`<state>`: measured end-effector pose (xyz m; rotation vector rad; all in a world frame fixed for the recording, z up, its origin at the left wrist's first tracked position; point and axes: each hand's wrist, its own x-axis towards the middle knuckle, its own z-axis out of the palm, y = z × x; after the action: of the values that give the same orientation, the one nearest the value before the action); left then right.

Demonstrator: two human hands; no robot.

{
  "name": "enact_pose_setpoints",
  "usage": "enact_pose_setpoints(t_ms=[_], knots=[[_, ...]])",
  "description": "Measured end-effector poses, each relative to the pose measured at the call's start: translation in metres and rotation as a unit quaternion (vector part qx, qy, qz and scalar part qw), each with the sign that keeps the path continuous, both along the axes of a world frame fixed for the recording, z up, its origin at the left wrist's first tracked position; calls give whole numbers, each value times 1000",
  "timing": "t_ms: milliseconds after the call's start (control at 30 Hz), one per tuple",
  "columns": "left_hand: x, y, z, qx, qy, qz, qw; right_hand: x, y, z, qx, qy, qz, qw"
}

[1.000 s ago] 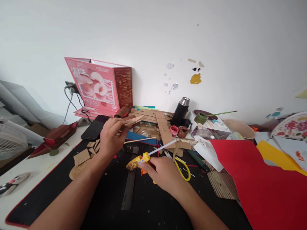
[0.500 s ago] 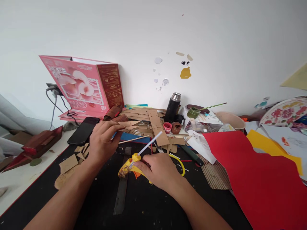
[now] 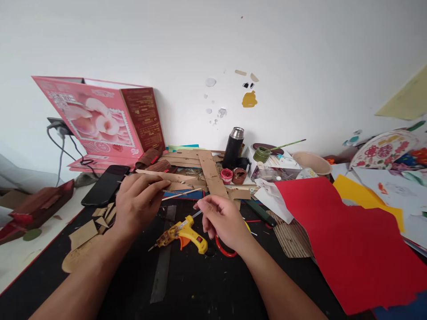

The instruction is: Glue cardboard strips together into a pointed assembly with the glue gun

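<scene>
My left hand (image 3: 138,202) is closed, thumb and fingertips pinched on a thin piece of cardboard (image 3: 175,192) seen nearly edge-on. Its far side is hidden by the fingers. My right hand (image 3: 225,222) hovers right of the glue gun with fingers loosely curled and apart; I see nothing held in it. The yellow glue gun (image 3: 188,233) lies on its side on the black mat, nozzle pointing left, a clear glue stick in its back end. Just below my right hand shows a red loop handle (image 3: 227,252). A wooden stick (image 3: 183,194) lies beyond the left fingertips.
A dark ruler-like strip (image 3: 163,258) lies under the glue gun. Cardboard scraps (image 3: 83,233) and a phone (image 3: 105,184) sit left. Behind are cardboard strips (image 3: 211,171), a black thermos (image 3: 233,149) and paint pots (image 3: 227,176). Red paper (image 3: 347,240) covers the right side.
My right hand has let go of the glue gun, which now rests on the mat, and has lifted slightly. The left hand stays pinched near the cardboard. The view has shifted a little right.
</scene>
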<state>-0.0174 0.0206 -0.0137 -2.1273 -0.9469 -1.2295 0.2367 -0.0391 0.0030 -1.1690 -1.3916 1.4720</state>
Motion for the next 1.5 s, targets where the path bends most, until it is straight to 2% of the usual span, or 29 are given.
enact_pose_setpoints(t_ms=[100,233,700,1033,1233,1367,1500], knots=[[0,-2,-2,18,29,8,999,1,3,0,-29,59,-1,998],[0,-6,-3,12,47,3,999,0,4,-2,-33,85,0,996],[6,-12,0,27,108,-5,994,-4,3,-5,-23,93,-48,994],[3,-11,-5,-1,90,-6,996,-4,3,-4,-20,86,-49,995],[1,-7,-3,22,100,3,995,-4,4,-5,-17,96,-53,994],[-2,-2,2,21,56,18,998,-5,5,-6,2,108,-83,991],[-13,0,8,-9,-83,44,996,-8,3,-9,19,108,-93,990]])
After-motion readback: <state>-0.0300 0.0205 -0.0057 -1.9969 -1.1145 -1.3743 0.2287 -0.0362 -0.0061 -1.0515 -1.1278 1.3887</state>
